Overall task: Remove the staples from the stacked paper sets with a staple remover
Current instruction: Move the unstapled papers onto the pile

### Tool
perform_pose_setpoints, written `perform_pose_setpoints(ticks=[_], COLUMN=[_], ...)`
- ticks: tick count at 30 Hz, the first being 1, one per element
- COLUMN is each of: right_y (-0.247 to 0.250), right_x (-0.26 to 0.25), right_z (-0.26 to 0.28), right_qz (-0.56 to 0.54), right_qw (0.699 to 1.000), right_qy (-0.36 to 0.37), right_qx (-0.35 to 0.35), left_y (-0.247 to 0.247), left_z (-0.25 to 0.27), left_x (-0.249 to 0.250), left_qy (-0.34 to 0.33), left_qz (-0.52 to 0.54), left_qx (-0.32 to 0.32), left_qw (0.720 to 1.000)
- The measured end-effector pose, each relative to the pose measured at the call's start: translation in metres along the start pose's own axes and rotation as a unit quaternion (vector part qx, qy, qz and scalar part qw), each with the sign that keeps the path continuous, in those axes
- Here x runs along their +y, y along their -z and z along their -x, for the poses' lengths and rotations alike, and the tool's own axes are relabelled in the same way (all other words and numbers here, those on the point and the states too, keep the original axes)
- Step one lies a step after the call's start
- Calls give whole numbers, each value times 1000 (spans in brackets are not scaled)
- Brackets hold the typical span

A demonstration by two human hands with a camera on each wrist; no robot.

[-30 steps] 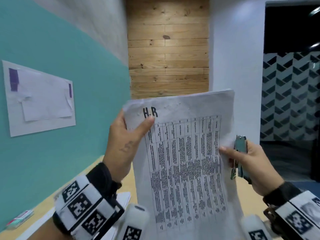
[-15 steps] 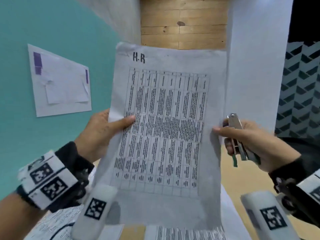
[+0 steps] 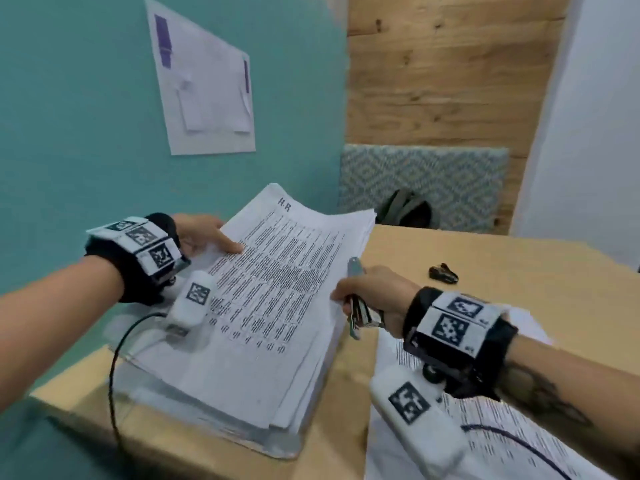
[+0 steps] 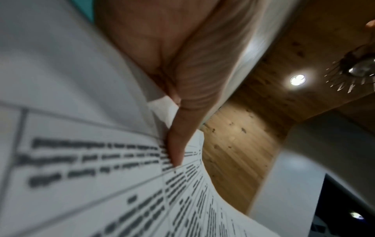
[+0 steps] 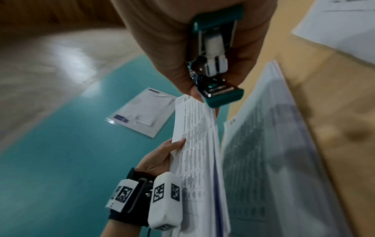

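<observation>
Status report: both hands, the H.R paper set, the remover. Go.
Left hand pinches H.R paper set at left edge. Right hand grips staple remover, thumb on set's right edge. Set held over paper stack. Nothing in the way.

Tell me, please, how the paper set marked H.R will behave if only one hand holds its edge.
The paper set is thin and already curves between the left hand and right hand, so it would probably droop. It looks light. Loose sheets may fan apart.
</observation>
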State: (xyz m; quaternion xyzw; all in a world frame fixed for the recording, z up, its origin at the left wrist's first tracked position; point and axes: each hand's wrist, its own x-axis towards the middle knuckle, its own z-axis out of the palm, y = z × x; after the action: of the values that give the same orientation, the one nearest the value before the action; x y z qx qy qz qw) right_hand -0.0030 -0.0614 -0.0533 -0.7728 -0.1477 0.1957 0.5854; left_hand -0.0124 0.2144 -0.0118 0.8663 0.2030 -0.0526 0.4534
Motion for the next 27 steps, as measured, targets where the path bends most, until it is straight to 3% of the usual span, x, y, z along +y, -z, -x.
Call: perform_pose_setpoints(ticks=[4,8,11,13,15,17,19,23,27], right_y=[-14,-17,-3,18,47,78,109,160,195], right_x=[18,28,24,16,9,6,9,34,62], right_z=[-16,-28,-25,-19,-13,-4,6,28,50], right_qz=[44,101,111,120,133,169,209,271,301], right_qw=[996,989,983,985,987,982,973,945,918], right_qy=[-68,-93,-115,-101,-83,-78,-96,-165,-222], right_qx=[-27,-59,-89,-71,-39,-2,34,82,131], left_y=[-11,-23,-27,-27,-26,-28,-34,-75,-152], left_z=[-20,-44,-47,-36,-28,-17,-9,3,10], left_x=[-29,-57,-67,-63,-55,-40,-18,31,69], left_qy=[40,40,71,89,95,67,31,-47,-127], left_qz=[-64,-183,-229,-215,-215,-254,-254,-212,-242], left_qx=[-16,43,7,0,34,80,87,8,-62], left_qw=[997,981,971,972,971,961,963,976,960])
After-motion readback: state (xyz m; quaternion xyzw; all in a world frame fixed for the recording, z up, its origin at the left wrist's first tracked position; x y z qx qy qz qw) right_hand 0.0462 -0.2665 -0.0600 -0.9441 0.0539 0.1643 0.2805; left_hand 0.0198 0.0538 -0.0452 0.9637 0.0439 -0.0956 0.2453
